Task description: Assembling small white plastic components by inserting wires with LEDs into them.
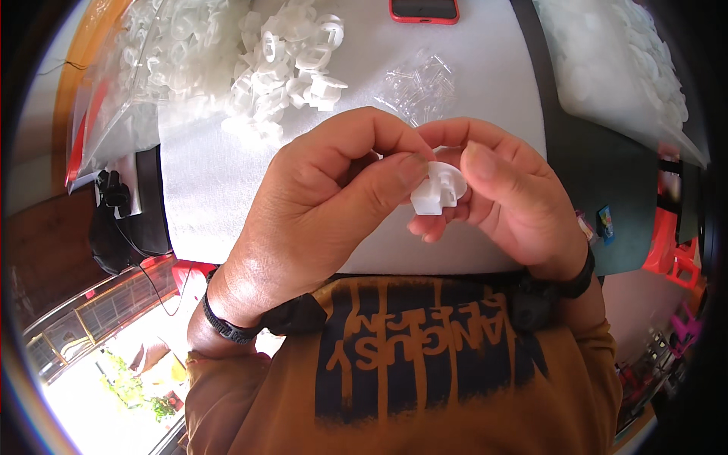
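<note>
A small white plastic part (434,194), with a round disc and a boxy block on it, is held up in front of my chest. My left hand (326,193) pinches it between thumb and forefinger. Around its right side curls my right hand (519,193), the thumb close to the disc's rim and the fingers behind and below. Whether anything small sits between the fingertips is hidden. Beyond my hands lies a loose pile of similar white plastic parts (292,64). Right of that pile is a small heap of clear, thin plastic pieces (419,82).
A pale mat (205,205) covers the table. A clear bag of white parts (171,53) stands at the far left, another filled plastic bag (618,64) at the far right. A red-edged phone (425,10) lies at the back. A small blue packet (605,224) is at right.
</note>
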The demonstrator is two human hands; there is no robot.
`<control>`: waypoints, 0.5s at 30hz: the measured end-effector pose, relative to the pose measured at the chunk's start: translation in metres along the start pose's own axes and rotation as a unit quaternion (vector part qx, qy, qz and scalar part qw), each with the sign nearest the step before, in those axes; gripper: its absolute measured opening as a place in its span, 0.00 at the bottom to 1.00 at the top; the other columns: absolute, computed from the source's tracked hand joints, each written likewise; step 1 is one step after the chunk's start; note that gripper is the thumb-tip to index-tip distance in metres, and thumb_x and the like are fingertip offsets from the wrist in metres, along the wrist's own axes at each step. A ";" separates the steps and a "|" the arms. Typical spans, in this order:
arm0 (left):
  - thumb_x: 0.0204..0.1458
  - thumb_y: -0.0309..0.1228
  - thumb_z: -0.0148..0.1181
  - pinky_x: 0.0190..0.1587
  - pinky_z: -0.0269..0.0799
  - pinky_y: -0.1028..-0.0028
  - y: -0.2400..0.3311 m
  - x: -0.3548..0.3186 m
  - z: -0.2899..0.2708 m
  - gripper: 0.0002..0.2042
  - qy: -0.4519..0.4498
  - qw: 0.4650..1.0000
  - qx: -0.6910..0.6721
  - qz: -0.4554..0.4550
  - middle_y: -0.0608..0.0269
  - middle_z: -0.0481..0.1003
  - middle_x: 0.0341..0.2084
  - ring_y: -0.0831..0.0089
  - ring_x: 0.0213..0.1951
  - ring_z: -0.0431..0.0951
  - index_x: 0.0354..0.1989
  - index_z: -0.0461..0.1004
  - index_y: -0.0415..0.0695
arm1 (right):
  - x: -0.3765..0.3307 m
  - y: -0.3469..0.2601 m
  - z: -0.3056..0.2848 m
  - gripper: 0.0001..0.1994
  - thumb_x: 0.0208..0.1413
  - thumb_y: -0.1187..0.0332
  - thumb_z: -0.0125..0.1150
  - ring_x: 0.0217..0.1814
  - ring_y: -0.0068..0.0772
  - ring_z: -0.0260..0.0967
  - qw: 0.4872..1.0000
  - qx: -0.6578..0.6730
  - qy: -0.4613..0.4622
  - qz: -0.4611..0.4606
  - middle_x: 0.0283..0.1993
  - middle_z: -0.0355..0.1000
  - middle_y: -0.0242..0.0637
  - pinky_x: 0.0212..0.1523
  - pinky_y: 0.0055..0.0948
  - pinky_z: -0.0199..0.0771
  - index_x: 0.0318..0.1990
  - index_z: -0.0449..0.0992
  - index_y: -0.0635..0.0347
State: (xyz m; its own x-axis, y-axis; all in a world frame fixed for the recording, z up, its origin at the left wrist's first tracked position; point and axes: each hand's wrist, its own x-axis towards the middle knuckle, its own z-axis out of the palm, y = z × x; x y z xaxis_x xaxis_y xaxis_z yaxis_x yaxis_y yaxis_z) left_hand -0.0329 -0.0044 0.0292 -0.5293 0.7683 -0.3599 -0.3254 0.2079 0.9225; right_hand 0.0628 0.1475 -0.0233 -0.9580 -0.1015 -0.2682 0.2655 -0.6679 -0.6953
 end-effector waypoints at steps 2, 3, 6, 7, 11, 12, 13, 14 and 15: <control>0.51 0.24 0.50 0.39 0.63 0.83 -0.006 0.001 -0.005 0.05 0.003 0.998 0.056 0.022 0.67 0.70 0.29 0.83 0.35 0.68 0.36 0.69 0.37 | 0.001 0.000 0.000 0.21 0.57 0.60 0.46 0.35 0.34 0.72 1.000 -0.022 -0.010 0.007 0.40 0.70 0.42 0.35 0.29 0.73 0.52 0.60 0.66; 0.51 0.24 0.50 0.39 0.62 0.83 -0.008 0.003 -0.007 0.06 0.003 0.993 0.113 0.044 0.67 0.70 0.30 0.83 0.36 0.68 0.36 0.69 0.37 | 0.001 0.001 0.000 0.21 0.57 0.60 0.46 0.36 0.34 0.72 1.000 -0.021 -0.004 -0.007 0.41 0.70 0.43 0.36 0.29 0.73 0.53 0.60 0.67; 0.51 0.23 0.50 0.38 0.62 0.84 -0.006 0.005 -0.010 0.06 0.100 0.974 0.188 0.079 0.68 0.70 0.29 0.84 0.35 0.67 0.37 0.69 0.37 | 0.004 -0.001 -0.004 0.22 0.58 0.59 0.45 0.38 0.33 0.71 0.998 -0.014 0.010 -0.052 0.43 0.69 0.44 0.38 0.29 0.73 0.54 0.58 0.67; 0.51 0.23 0.51 0.38 0.62 0.85 -0.003 0.003 -0.015 0.07 0.125 0.972 0.195 0.044 0.69 0.70 0.29 0.85 0.34 0.68 0.39 0.68 0.36 | 0.005 -0.002 -0.007 0.23 0.58 0.60 0.43 0.39 0.32 0.71 0.996 -0.010 0.020 -0.086 0.45 0.68 0.45 0.39 0.28 0.73 0.55 0.57 0.67; 0.50 0.23 0.52 0.32 0.62 0.85 -0.019 0.004 -0.041 0.06 0.131 0.945 0.299 0.032 0.71 0.70 0.27 0.86 0.29 0.66 0.36 0.70 0.38 | 0.008 -0.006 -0.016 0.22 0.60 0.63 0.36 0.45 0.29 0.69 0.983 0.009 0.063 -0.175 0.51 0.64 0.47 0.45 0.27 0.71 0.57 0.54 0.68; 0.49 0.23 0.52 0.30 0.62 0.84 -0.024 0.005 -0.042 0.05 0.124 0.926 0.353 0.052 0.70 0.69 0.27 0.85 0.27 0.65 0.35 0.71 0.38 | 0.007 -0.007 -0.016 0.22 0.60 0.63 0.36 0.45 0.29 0.69 0.983 0.008 0.063 -0.174 0.51 0.64 0.47 0.45 0.27 0.71 0.57 0.54 0.68; 0.49 0.23 0.53 0.29 0.61 0.83 -0.028 0.006 -0.043 0.05 0.117 0.904 0.405 0.072 0.70 0.69 0.26 0.84 0.26 0.65 0.33 0.71 0.39 | 0.007 -0.008 -0.016 0.21 0.60 0.63 0.36 0.44 0.29 0.69 0.982 0.008 0.070 -0.176 0.50 0.64 0.47 0.45 0.27 0.71 0.57 0.54 0.69; 0.49 0.23 0.53 0.29 0.61 0.83 -0.031 0.008 -0.042 0.05 0.116 0.905 0.404 0.071 0.70 0.69 0.26 0.84 0.26 0.65 0.33 0.71 0.39 | 0.006 -0.008 -0.017 0.21 0.60 0.63 0.36 0.44 0.29 0.69 0.981 0.009 0.077 -0.178 0.50 0.65 0.47 0.45 0.28 0.71 0.57 0.54 0.69; 0.48 0.23 0.53 0.29 0.62 0.82 -0.033 0.011 -0.040 0.05 0.100 0.883 0.450 0.092 0.68 0.69 0.25 0.82 0.26 0.66 0.33 0.71 0.39 | 0.007 -0.007 -0.017 0.21 0.60 0.63 0.36 0.44 0.29 0.69 0.981 0.009 0.078 -0.176 0.50 0.65 0.47 0.45 0.28 0.71 0.57 0.54 0.69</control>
State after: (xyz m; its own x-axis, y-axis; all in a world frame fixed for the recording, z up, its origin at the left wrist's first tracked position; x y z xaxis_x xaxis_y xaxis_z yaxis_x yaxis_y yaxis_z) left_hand -0.0591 -0.0267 -0.0111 -0.6657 0.7354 -0.1268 0.4868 0.5567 0.6732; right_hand 0.0562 0.1641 -0.0310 -0.9613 0.2515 -0.1125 -0.0831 -0.6540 -0.7519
